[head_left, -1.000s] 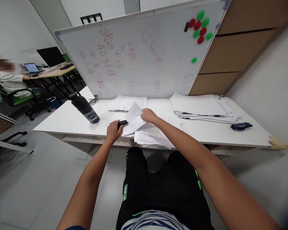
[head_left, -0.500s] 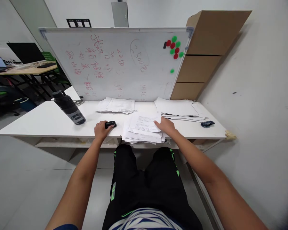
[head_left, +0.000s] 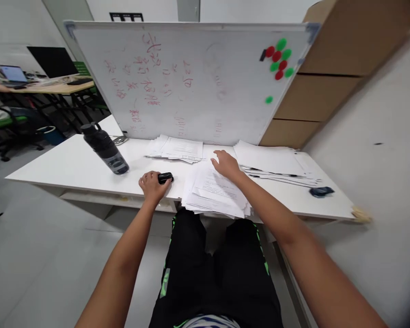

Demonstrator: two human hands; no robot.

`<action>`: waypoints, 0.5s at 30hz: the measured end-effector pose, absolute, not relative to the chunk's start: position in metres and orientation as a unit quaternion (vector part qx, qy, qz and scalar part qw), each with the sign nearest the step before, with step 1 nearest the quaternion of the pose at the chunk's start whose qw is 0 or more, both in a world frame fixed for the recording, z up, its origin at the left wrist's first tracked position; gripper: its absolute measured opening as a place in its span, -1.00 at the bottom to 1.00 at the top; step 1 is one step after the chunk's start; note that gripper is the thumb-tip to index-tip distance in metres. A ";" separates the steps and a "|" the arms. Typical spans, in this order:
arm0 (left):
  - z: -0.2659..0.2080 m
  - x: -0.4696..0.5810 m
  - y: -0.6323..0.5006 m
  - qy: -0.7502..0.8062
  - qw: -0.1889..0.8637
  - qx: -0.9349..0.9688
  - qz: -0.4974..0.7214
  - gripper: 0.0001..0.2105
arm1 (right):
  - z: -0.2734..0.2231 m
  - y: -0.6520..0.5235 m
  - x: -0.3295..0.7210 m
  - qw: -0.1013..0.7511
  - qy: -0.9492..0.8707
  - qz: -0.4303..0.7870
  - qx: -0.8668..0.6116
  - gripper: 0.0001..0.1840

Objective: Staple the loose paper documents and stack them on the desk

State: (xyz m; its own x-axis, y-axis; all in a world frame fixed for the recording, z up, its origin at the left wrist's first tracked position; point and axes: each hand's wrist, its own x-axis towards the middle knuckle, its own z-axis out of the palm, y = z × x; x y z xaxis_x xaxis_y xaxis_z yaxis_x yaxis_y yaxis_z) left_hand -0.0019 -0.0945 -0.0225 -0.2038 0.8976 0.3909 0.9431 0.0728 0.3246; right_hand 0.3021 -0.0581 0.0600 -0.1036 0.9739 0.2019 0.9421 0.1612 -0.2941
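My left hand (head_left: pixel 151 186) grips a stapler (head_left: pixel 164 178) while my empty right hand (head_left: pixel 226 165) hangs beside papers (head_left: pixel 215 193), likely floppy, best pinched by an edge.

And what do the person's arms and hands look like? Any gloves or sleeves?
Both the left hand and right hand are bare: no gloves, watch or bracelet shows. The left arm and right arm look bare too, with no sleeves in view.

The head-worn camera looks forward and down from above the lap (head_left: pixel 218 278), across the white surface (head_left: pixel 68 164) to the whiteboard (head_left: pixel 205 91).
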 end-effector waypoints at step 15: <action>-0.038 -0.004 -0.086 -0.778 0.046 -0.561 -0.278 -0.25 | -0.013 0.080 0.220 0.066 -0.767 0.134 -0.624 -0.19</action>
State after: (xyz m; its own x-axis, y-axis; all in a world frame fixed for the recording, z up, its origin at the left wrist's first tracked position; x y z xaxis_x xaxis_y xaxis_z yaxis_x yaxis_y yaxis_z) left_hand -0.0045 -0.0864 -0.0378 -0.3662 0.8477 0.3837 0.8989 0.2157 0.3813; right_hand 0.2195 0.0802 -0.0133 -0.2123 0.9749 -0.0663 0.9393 0.1849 -0.2889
